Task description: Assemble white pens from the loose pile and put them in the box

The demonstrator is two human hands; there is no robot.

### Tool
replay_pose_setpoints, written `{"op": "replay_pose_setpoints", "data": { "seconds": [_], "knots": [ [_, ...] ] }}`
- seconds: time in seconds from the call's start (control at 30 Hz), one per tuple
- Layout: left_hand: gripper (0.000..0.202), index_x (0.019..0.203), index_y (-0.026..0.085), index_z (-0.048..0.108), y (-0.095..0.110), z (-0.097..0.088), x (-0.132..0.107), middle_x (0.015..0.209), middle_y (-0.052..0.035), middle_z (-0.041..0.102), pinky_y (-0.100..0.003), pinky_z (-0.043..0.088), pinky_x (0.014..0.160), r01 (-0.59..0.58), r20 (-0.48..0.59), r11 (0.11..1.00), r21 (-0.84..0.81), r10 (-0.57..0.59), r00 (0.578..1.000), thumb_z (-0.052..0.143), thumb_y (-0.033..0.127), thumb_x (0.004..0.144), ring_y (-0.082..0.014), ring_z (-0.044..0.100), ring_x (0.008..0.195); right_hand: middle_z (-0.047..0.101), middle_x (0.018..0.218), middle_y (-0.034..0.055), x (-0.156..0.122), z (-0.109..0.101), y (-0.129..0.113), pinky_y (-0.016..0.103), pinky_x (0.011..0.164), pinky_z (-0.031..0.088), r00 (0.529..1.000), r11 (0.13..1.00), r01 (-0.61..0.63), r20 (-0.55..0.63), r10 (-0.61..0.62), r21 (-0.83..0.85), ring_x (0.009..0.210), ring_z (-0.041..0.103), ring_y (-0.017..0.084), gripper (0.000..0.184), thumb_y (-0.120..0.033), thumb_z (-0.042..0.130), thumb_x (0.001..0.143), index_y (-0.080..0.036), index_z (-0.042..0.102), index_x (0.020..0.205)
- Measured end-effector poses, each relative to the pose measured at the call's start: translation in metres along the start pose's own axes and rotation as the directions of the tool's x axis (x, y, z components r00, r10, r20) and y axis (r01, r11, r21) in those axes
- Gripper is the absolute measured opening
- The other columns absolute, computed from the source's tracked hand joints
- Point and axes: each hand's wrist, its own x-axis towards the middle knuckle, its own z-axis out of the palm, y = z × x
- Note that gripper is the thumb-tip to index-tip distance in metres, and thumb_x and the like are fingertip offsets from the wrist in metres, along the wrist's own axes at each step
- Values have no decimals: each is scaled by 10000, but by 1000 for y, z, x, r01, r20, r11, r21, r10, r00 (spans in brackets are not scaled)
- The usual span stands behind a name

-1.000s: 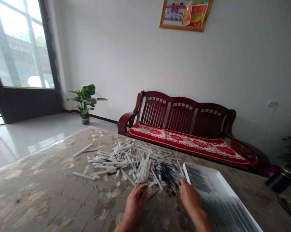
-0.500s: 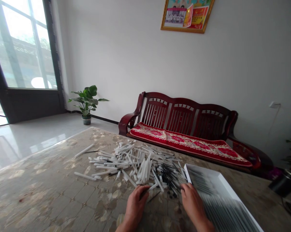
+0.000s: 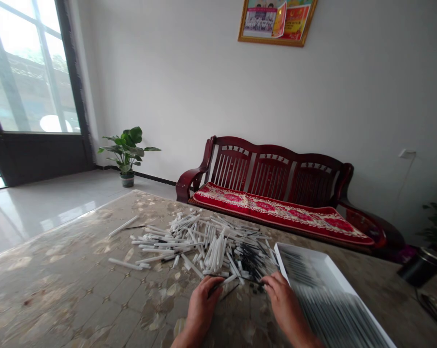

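My left hand is closed, thumb and fingers pinching a thin dark stick like a pen refill. Across from it, my right hand pinches a small dark pen part at its fingertips, its shape mostly hidden by the fingers. Just beyond both hands spreads a loose pile of white pen barrels. Black pen parts lie at the pile's right side, near my right fingertips. Small black pieces rest on the table between the hands.
A white open box with rows of thin grey-dark sticks stands right of my right hand. The patterned tablecloth covers the table. A black cylindrical container is at the far right. Behind the table stands a red wooden bench.
My right hand has moved a little left, closer to my left hand, which stays almost in place. The whole view has shifted slightly. The pile looks the same.
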Motion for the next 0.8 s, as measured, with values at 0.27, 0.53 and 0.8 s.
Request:
{"op": "replay_pose_setpoints", "data": {
  "seconds": [0.27, 0.53, 0.8],
  "knots": [
    [208, 889, 248, 763, 1, -1, 0, 908, -33, 749, -269, 522, 814, 9, -1, 1000, 3, -9, 1000, 601, 224, 761, -202, 684, 856, 617, 906, 61, -1, -6, -5, 293, 837, 464, 1000, 1000, -21, 16, 21, 7, 903, 602, 200, 290, -192, 406, 864, -226, 693, 889],
    [190, 893, 273, 765, 2, 0, -1, 888, -21, 738, -254, 522, 786, -63, 33, 996, 71, 61, 998, 608, 232, 794, -188, 684, 835, 618, 910, 57, 2, -12, -16, 273, 821, 462, 997, 994, 32, 69, -25, -106, 899, 597, 193, 324, -114, 414, 850, -233, 711, 906],
    [165, 914, 314, 763, 7, -3, -5, 819, -33, 729, -359, 478, 921, -336, 169, 895, 293, 298, 940, 610, 310, 851, -211, 661, 851, 601, 893, 44, 8, -37, -38, 277, 816, 431, 966, 970, 193, 204, -161, -150, 925, 571, 191, 345, -87, 419, 850, -253, 721, 879]
  ]
}}
